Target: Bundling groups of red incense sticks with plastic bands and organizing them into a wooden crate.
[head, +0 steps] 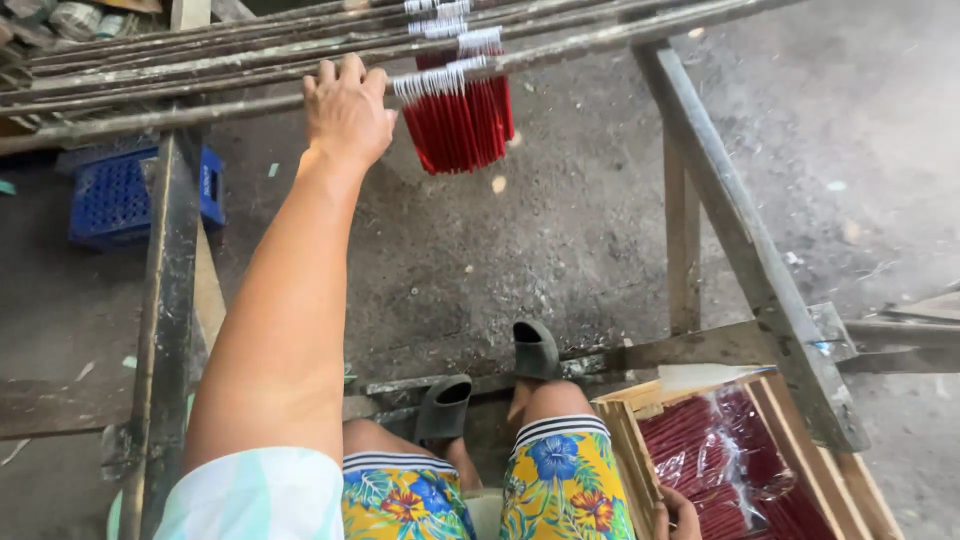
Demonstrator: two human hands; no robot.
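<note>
On rails, left hand [345,105], perhaps four red bundles [460,115]

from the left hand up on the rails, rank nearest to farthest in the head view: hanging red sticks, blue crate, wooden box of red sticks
1. Hanging red sticks, just right of the left hand, on the same rails.
2. Blue crate, on the floor to its left.
3. Wooden box of red sticks, bottom right, by the right hand.

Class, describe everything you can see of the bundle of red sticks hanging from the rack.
The red sticks are thin and straight, hanging side by side in rows under the wooden rack. Their white upper ends are caught between the rails; the red parts point down, free above the floor. The left hand rests on a rail just beside them, not touching them.
</note>
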